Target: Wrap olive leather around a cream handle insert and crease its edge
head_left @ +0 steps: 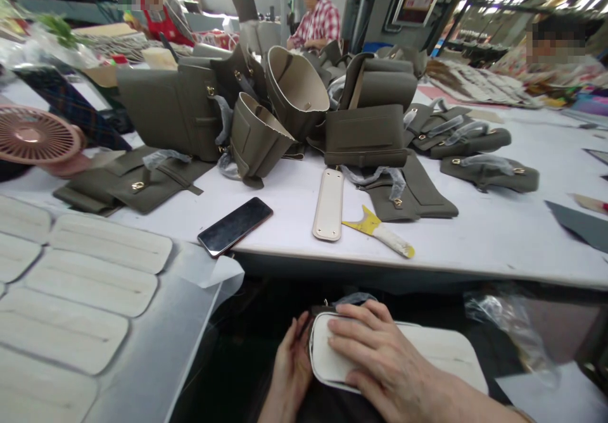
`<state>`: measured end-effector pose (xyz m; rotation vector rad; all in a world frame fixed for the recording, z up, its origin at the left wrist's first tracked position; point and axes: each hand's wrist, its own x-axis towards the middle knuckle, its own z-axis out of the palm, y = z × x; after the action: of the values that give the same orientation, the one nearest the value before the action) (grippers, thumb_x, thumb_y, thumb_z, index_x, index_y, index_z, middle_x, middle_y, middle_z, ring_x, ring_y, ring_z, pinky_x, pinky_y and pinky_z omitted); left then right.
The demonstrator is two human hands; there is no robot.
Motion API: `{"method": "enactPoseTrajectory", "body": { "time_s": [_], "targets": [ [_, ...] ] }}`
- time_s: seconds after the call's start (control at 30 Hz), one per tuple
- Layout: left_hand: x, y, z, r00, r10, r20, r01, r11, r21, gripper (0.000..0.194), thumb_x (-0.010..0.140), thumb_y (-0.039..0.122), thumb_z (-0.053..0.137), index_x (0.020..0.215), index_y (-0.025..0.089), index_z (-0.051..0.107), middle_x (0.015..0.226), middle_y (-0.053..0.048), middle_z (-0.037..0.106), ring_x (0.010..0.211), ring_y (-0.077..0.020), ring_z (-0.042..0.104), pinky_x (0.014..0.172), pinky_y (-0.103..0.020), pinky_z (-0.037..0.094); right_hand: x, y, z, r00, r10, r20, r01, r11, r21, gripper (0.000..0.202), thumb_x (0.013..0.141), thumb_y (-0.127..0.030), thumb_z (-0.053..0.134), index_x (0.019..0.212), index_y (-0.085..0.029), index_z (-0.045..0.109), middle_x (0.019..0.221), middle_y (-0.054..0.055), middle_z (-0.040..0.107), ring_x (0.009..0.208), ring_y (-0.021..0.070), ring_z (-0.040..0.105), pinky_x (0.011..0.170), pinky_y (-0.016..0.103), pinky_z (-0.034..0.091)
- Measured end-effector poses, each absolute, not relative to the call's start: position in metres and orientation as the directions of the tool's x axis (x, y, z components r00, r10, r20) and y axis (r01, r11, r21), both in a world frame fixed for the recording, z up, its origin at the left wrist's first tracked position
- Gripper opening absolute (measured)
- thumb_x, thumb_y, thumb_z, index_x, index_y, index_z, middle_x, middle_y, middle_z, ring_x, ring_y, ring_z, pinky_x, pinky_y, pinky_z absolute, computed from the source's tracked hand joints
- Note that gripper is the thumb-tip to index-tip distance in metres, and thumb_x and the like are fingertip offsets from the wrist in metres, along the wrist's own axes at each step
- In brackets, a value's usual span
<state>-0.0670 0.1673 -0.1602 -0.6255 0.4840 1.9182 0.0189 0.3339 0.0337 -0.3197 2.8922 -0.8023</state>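
A white rounded oblong panel (441, 347) lies over a dark piece in my lap, below the table's front edge. My right hand (375, 353) rests on top of the panel, its fingers spread over the left half. At the panel's left end, my left hand (292, 359) cups the dark edge with curled fingers, partly hidden by the panel. Just beyond my hands, a bit of clear plastic wrap (356, 298) and a small metal fitting show. What lies under the panel is mostly hidden.
Several similar white panels (95, 284) lie on a tray at left. The white table (275, 239) holds a phone (236, 225), a beige strip (329, 204), a yellow tool (380, 230), a pink fan (38, 135) and several olive bag pieces (365, 135). People are in the background.
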Motion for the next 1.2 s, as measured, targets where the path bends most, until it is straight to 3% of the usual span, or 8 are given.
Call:
{"method": "enactPoseTrajectory", "body": {
  "time_s": [0.13,0.23,0.33,0.73,0.9,1.0,1.2],
  "targets": [
    [-0.075,0.158,-0.131,-0.470,0.671,-0.573,-0.882,-0.360,0.303,0.039,0.091,0.041,0.060,0.126,0.022,0.061,0.122,-0.009,0.067,0.109,-0.0248,0.063,0.093,-0.037,0.048,0.011,0.327,0.030,-0.985,-0.164,0.048,-0.157,0.760,-0.630,0.046,0.080,-0.013,0.056,0.125,-0.019,0.050,0.121,0.006,0.060,0.118,0.0229,0.048,0.107,0.042,0.024],
    [-0.071,0.156,-0.113,-0.520,0.698,-0.493,-0.836,-0.300,0.458,0.035,0.090,0.033,0.062,0.122,0.021,0.064,0.125,-0.008,0.067,0.115,-0.0241,0.061,0.099,-0.033,0.045,0.008,0.322,0.025,-0.989,-0.129,0.071,-0.146,0.784,-0.603,0.032,0.088,-0.015,0.053,0.119,-0.020,0.055,0.113,0.005,0.062,0.112,0.0225,0.049,0.103,0.042,0.025],
    [-0.066,0.156,-0.106,-0.534,0.719,-0.445,-0.809,-0.283,0.515,0.030,0.091,0.032,0.060,0.118,0.020,0.067,0.124,-0.008,0.068,0.116,-0.0244,0.061,0.101,-0.034,0.044,0.007,0.321,0.024,-0.992,-0.122,0.032,-0.118,0.816,-0.566,0.026,0.094,-0.020,0.051,0.118,-0.023,0.057,0.116,0.003,0.062,0.117,0.0224,0.047,0.103,0.042,0.022],
    [-0.067,0.160,-0.116,-0.580,0.664,-0.471,-0.772,-0.263,0.579,0.034,0.090,0.037,0.062,0.117,0.019,0.068,0.128,-0.010,0.066,0.121,-0.0287,0.058,0.104,-0.037,0.042,0.007,0.327,0.033,-0.989,-0.120,-0.090,-0.054,0.846,-0.531,0.029,0.095,-0.026,0.053,0.124,-0.032,0.055,0.124,-0.003,0.064,0.129,0.0246,0.042,0.108,0.047,0.006],
    [-0.063,0.158,-0.110,-0.551,0.673,-0.494,-0.809,-0.283,0.515,0.035,0.090,0.039,0.061,0.119,0.020,0.068,0.130,-0.011,0.065,0.125,-0.0314,0.055,0.109,-0.043,0.039,0.016,0.323,0.024,-0.982,-0.186,-0.011,-0.165,0.897,-0.411,0.038,0.097,-0.017,0.044,0.135,-0.022,0.048,0.133,0.002,0.061,0.141,0.0263,0.029,0.112,0.047,-0.005],
    [-0.062,0.157,-0.104,-0.536,0.679,-0.502,-0.818,-0.271,0.508,0.036,0.090,0.038,0.061,0.120,0.019,0.067,0.129,-0.011,0.066,0.124,-0.0320,0.056,0.109,-0.045,0.038,0.017,0.322,0.022,-0.984,-0.176,0.012,-0.167,0.906,-0.389,0.039,0.098,-0.018,0.044,0.137,-0.022,0.045,0.137,0.002,0.058,0.141,0.0265,0.028,0.111,0.045,-0.002],
    [-0.067,0.157,-0.108,-0.545,0.661,-0.516,-0.803,-0.234,0.548,0.036,0.090,0.039,0.061,0.121,0.020,0.066,0.127,-0.010,0.067,0.120,-0.0302,0.058,0.108,-0.044,0.039,0.012,0.322,0.024,-0.990,-0.144,0.004,-0.132,0.897,-0.422,0.032,0.098,-0.021,0.047,0.129,-0.021,0.051,0.125,0.004,0.065,0.134,0.0271,0.037,0.109,0.048,0.007]
  ]
}}
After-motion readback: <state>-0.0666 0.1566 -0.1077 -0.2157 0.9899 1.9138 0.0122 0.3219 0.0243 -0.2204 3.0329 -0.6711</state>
